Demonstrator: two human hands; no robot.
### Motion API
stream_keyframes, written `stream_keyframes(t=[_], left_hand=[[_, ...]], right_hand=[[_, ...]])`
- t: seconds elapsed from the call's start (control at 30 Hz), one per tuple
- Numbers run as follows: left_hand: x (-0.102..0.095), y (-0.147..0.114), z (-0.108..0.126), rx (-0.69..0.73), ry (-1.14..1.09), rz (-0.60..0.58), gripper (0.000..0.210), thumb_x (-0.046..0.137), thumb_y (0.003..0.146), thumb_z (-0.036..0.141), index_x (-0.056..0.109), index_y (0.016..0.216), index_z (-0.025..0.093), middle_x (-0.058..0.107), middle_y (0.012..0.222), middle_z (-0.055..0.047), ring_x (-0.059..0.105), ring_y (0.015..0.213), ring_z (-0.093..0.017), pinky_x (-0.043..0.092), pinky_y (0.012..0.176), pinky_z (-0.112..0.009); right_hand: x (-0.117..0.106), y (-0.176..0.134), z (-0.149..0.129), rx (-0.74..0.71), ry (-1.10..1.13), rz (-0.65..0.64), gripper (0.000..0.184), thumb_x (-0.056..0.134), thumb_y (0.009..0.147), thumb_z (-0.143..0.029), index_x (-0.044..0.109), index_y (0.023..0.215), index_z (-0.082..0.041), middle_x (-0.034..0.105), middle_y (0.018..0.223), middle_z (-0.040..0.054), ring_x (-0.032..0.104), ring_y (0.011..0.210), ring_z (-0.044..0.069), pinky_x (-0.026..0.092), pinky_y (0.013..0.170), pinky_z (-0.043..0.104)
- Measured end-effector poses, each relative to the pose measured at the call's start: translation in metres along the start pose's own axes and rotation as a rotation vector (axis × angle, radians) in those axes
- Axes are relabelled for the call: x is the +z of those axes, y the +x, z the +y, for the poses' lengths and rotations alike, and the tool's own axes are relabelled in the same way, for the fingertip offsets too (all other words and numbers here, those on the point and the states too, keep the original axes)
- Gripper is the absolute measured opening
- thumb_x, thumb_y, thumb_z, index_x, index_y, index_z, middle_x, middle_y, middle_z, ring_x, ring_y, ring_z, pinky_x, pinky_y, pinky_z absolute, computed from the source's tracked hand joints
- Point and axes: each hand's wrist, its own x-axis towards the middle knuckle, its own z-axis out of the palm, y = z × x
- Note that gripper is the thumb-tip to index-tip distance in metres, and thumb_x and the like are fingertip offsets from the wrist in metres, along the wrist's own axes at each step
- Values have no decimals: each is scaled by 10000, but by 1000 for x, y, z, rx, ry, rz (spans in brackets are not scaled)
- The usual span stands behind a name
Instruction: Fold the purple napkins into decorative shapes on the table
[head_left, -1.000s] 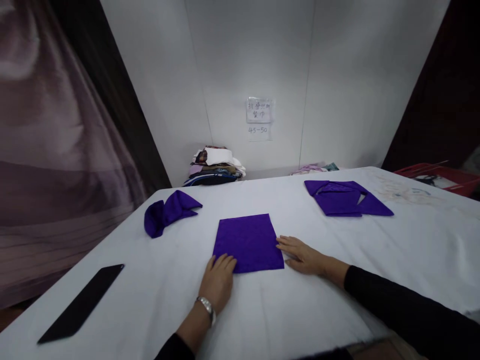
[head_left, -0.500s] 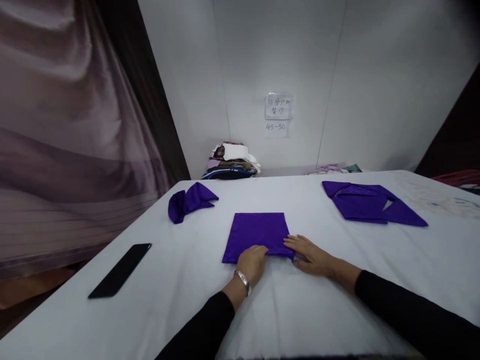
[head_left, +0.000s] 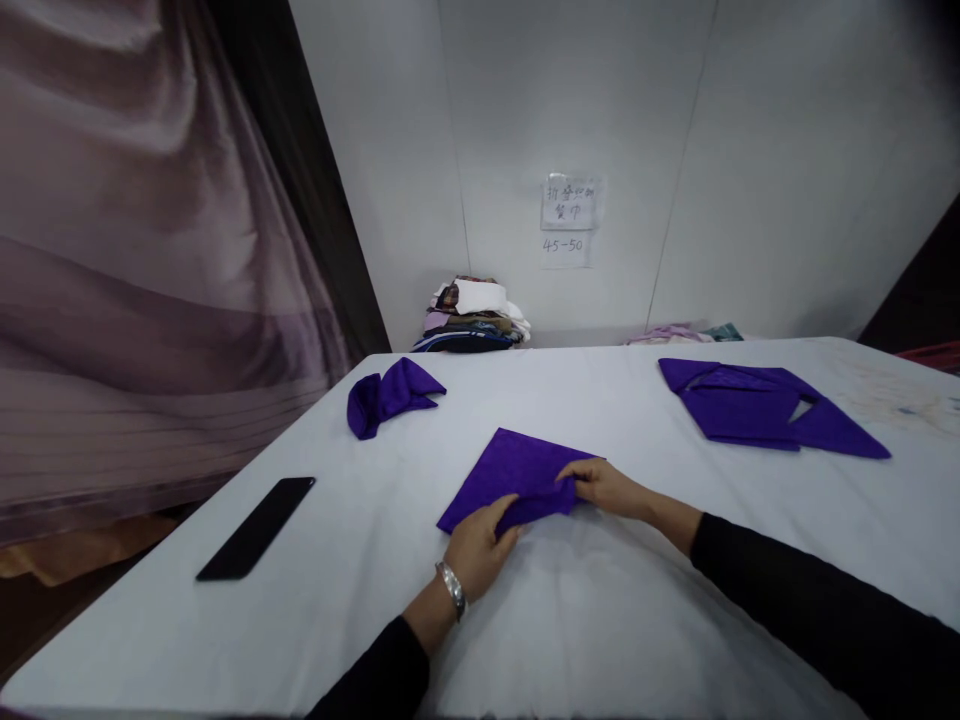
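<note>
purple cloth [head_left: 510,468], smooth, angular; left fingers [head_left: 495,511] and right fingers [head_left: 583,469] each pinch its rumpled near edge.

Purple cloth [head_left: 491,465] in my fingers [head_left: 501,506]: smooth woven-looking fabric, faint sheen. Bracelet [head_left: 452,590] behind my left fingers: shiny metal. Tabletop [head_left: 337,620] under my fingers: white cloth covering, matt, lightly creased. Black slab [head_left: 256,528] left of them: smooth, dull, maybe plastic. Curtain [head_left: 150,300] farther left: satiny, glossy fabric. Signs [head_left: 570,205] beyond: paper.
</note>
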Motion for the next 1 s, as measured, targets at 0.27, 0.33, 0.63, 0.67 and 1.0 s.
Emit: stream_keyframes(t=[0.27,0.33,0.63,0.67,1.0], left_hand=[[-19,15,-29,-341,127,89,562,453,811,368,317,1323,181,650,975,-78,603,888,-197,432,705,-278],[-20,15,-35,-365,138,120,520,440,819,364,351,1298,185,649,947,-66,603,854,-184,423,680,-269],[-19,13,-41,-327,179,138,409,383,842,308,412,1234,196,622,743,3,574,671,-150,366,564,-244],[-19,13,-41,-328,180,140,406,381,842,305,413,1233,198,620,733,6,572,663,-150,361,559,-244],[-27,9,-45,-401,118,167,498,395,820,482,422,1223,191,613,721,11,578,636,-154,373,570,-261]], right_hand=[[-9,73,0,241,-268,125,118,542,710,-241,622,706,-155,567,590,-17,494,541,111,373,514,222],[-8,83,0,246,-296,125,105,554,701,-220,633,724,-155,583,610,-11,510,560,117,379,527,223],[2,103,11,215,-466,153,191,579,725,-231,649,899,-197,658,844,19,587,747,160,420,649,243],[4,105,12,213,-481,160,211,573,735,-238,640,933,-205,659,879,22,591,770,163,424,662,244],[15,116,14,229,-625,210,363,541,786,-289,545,1138,-202,640,1031,73,579,948,215,425,767,295]])
